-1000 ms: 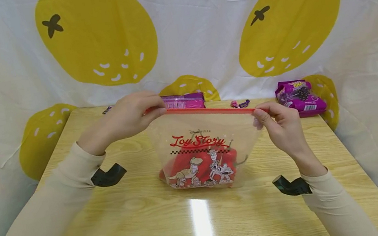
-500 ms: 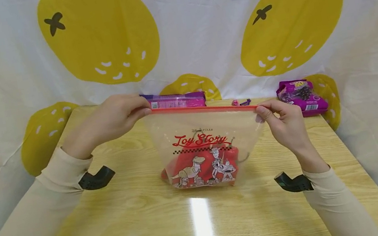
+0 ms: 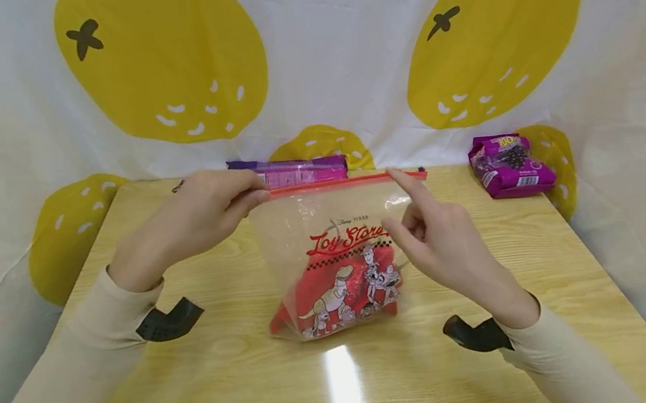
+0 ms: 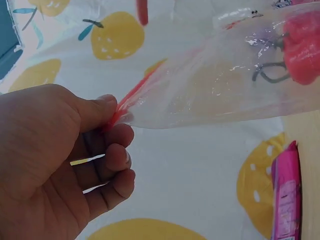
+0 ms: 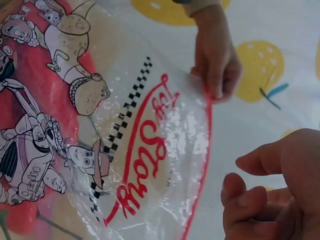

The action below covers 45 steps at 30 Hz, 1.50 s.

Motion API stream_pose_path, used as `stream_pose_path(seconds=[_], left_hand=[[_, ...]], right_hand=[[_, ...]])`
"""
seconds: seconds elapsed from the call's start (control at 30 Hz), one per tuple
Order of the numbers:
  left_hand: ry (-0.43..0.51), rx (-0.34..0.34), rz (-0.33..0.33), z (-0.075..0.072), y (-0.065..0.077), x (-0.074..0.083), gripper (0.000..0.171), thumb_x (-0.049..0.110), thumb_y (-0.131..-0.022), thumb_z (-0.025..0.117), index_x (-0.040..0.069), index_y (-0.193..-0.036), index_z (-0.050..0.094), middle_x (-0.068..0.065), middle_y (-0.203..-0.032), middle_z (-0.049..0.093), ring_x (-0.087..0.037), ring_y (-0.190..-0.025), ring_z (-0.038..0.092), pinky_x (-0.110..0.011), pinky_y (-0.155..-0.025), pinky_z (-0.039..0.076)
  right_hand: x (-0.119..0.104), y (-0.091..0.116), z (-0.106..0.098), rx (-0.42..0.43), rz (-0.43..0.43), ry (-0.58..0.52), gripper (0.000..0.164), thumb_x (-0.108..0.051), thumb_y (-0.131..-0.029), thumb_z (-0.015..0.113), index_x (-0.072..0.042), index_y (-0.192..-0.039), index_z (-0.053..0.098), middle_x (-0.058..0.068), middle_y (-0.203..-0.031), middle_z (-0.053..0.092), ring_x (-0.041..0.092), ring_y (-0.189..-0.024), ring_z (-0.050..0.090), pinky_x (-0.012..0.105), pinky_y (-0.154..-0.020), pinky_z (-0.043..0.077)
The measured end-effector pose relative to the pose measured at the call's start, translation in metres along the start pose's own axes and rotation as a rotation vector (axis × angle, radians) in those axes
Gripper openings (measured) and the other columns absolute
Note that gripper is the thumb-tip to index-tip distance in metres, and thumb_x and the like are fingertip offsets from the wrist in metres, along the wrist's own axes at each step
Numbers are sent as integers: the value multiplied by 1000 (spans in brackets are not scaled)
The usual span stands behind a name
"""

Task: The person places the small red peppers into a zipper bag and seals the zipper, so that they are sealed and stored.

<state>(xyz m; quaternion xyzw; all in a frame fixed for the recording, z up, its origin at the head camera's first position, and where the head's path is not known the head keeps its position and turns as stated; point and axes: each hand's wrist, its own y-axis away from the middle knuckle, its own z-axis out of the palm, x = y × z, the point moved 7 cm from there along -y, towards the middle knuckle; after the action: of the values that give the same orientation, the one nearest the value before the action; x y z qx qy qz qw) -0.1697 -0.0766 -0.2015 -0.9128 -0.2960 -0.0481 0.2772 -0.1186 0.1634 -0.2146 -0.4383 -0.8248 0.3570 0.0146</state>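
A clear zip bag (image 3: 284, 236) with red "Toy Story" print stands on the table, its red zip strip (image 3: 327, 186) along the top. Inside lie red peppers (image 4: 302, 47) with dark green stems, partly hidden by the printed figures. My left hand (image 3: 198, 211) pinches the strip's left end between thumb and fingers. My right hand (image 3: 446, 242) is in front of the bag's right side, index finger extended up to the strip and other fingers bent. In the right wrist view, the right hand's thumb and fingers are apart, with nothing between them.
A purple-and-pink packet (image 3: 306, 172) lies at the table's back edge behind the bag. Another purple packet (image 3: 510, 165) sits at the back right. A patterned cloth (image 3: 331, 52) hangs behind the wooden table (image 3: 252, 396).
My right hand has let go of the strip's right end and moved left, its index finger now stretched along the top. My left hand keeps its pinch; the bag has turned slightly.
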Motion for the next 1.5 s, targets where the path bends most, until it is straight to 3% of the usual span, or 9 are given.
stream_pose_path(seconds=[0.1,0.23,0.4,0.63,0.8,1.0,1.13,1.3,1.5], left_hand=[[40,3,54,-2,3,14,4,11,-88,60,8,-86,61,4,-67,51,-7,-58,42,-25,-57,39],[132,10,96,-3,10,27,3,10,-88,60,10,-89,63,6,-70,54,-4,-59,45,-23,-56,41],[626,-85,-68,14,23,6,23,17,-98,42,5,-96,61,2,-71,55,-11,-61,51,-26,-60,45],[1287,-90,-593,130,51,-58,57,41,-100,27,-9,-126,39,-24,-109,54,-32,-101,54,-43,-89,44],[1767,-178,-847,201,70,-55,65,58,-94,20,7,-131,37,-11,-118,53,-21,-105,54,-38,-91,43],[2228,-210,-589,191,68,-36,58,57,-95,18,17,-103,59,2,-95,65,-12,-89,61,-27,-80,48],[2113,-164,-589,173,74,-53,41,34,-100,19,12,-108,53,-2,-101,64,-15,-94,62,-31,-83,48],[1589,-108,-871,169,82,-96,34,28,-98,37,15,-128,28,-7,-118,50,-17,-97,60,-36,-81,50],[1094,-149,-994,185,88,-125,59,39,-93,49,8,-136,23,-18,-132,39,-28,-111,53,-41,-88,46]], right_hand=[[-1,-10,21,-151,67,-89,62,-22,-89,59,-21,-143,29,-11,-54,46,4,-43,36,24,-48,34],[3,-19,37,-238,124,-198,33,-24,-93,53,-17,-125,50,-6,-59,53,6,-45,43,25,-47,38],[-1,-24,30,-179,94,-332,7,-17,-92,56,-12,-93,60,-5,-72,63,9,-57,56,25,-49,43],[-31,-35,10,-48,-211,-521,7,-6,-86,62,-3,-92,63,0,-82,64,8,-73,57,23,-67,45],[-39,-45,3,11,-280,-800,23,-14,-89,59,8,-93,60,7,-89,63,14,-79,56,26,-72,45],[0,-40,2,-1,-90,-1090,18,-2,-90,46,3,-94,63,5,-92,66,15,-84,59,26,-77,47],[55,-16,21,-98,192,-1181,26,-2,-90,39,5,-94,64,7,-90,66,18,-85,60,28,-81,47],[121,28,73,-300,638,-795,18,-4,-88,54,4,-101,64,6,-90,65,10,-70,58,26,-67,50],[152,58,140,-543,708,-570,22,-1,-89,52,3,-109,61,16,-88,60,15,-66,55,37,-63,51]])
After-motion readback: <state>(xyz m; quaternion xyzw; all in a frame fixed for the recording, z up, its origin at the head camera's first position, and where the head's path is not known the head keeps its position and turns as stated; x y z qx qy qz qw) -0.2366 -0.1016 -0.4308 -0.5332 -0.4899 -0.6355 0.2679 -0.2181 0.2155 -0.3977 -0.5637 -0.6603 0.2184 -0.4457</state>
